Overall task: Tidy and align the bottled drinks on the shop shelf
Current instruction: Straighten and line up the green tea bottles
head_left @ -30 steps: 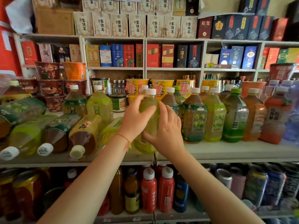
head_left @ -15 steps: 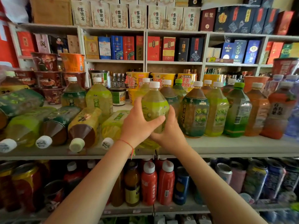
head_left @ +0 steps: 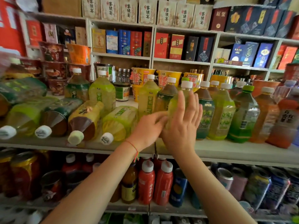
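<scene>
Head view shows your right hand (head_left: 182,125) flat against the front of an upright pale green tea bottle (head_left: 177,105) standing on the shelf (head_left: 226,152), fingers straight and spread, the grip open. It covers most of the label; only the white cap and shoulder show clearly. Your left hand (head_left: 148,130) touches the bottle's lower left side, fingers blurred, so you cannot tell its grip. Four bottles (head_left: 84,120) lie tipped over just left, caps toward you.

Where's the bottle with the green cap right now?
In the head view the green-capped bottle stands upright on the middle shelf, right of the hands, between a yellow-green bottle and an orange bottle.
</scene>
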A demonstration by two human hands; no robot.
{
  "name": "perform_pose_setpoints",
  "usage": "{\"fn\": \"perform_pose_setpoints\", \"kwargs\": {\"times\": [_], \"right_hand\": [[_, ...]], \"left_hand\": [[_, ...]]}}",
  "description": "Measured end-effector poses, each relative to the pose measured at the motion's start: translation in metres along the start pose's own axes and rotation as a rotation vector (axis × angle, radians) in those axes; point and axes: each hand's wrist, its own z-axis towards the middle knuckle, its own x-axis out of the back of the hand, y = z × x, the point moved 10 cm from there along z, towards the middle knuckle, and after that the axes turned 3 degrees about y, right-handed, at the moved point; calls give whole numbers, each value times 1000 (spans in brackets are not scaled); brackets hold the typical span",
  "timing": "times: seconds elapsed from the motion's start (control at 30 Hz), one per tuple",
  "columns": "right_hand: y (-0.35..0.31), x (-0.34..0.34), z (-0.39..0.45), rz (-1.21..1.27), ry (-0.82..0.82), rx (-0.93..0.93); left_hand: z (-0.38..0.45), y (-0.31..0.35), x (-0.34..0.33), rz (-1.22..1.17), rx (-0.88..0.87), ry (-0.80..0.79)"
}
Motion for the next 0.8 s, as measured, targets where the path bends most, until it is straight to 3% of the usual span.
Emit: {"fn": "perform_pose_setpoints", "kwargs": {"times": [0.07,0.2,0.27,0.37,0.5,0.7,0.8], "right_hand": [[-19,1,-5,16,8,193],[-45,-21,-9,236,-163,336],[-57,-39,-12,382,-300,297],[-67,-74,-26,461,-614,154],[-70,-112,-57,364,-1029,73],[-57,-129,-65,469,-1211,-152],[-51,-131,-56,551,-1165,-260]], "left_hand": [[-1,1,6,102,-9,30],[-4,16,57,458,-67,259],[-5,14,81,696,-33,305],[-11,-21,101,923,183,195],[-25,-63,102,786,433,27],[-30,-78,107,491,512,-29],[-33,-84,104,327,476,31]]}}
